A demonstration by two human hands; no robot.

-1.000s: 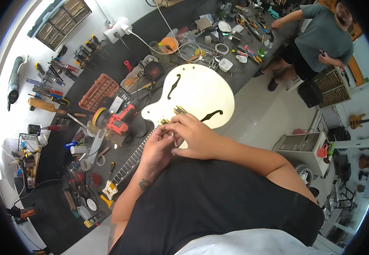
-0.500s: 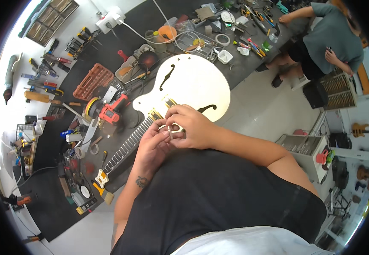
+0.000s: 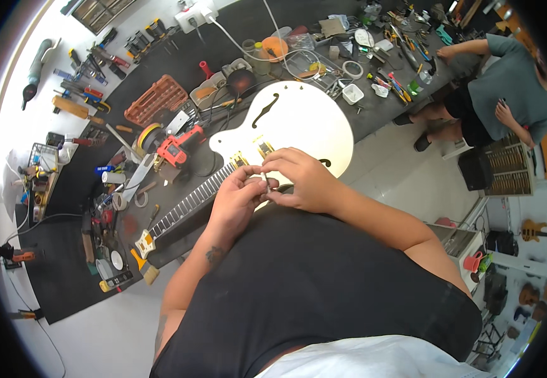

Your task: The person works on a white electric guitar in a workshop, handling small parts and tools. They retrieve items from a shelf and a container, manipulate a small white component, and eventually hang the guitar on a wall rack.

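Note:
Both my hands meet over the near side of a white electric guitar (image 3: 314,123) that lies on the dark bench. Between the fingertips sits a small, pale, slim piece (image 3: 264,180), too small to name. My left hand (image 3: 236,198) is closed, pinching it with thumb and fingers. Facing it, my right hand (image 3: 305,181) also has its fingertips closed on the piece. Two gold-trimmed pickups (image 3: 265,148) show just beyond my fingers. The fretted neck (image 3: 188,200) runs down to the left, ending in a white headstock (image 3: 144,242). My hands hide part of the guitar body.
A red power tool with a round pad (image 3: 174,150) lies left of the guitar, near an orange tool case (image 3: 156,101). A brush (image 3: 147,271) lies beside the headstock. Tools crowd the bench's far end, where another person (image 3: 506,88) stands. A white cable (image 3: 236,39) crosses the back.
My view has swung, so the bench and guitar sit farther right in it. Both hands stay together at the small piece, with my fingers slightly repositioned around it.

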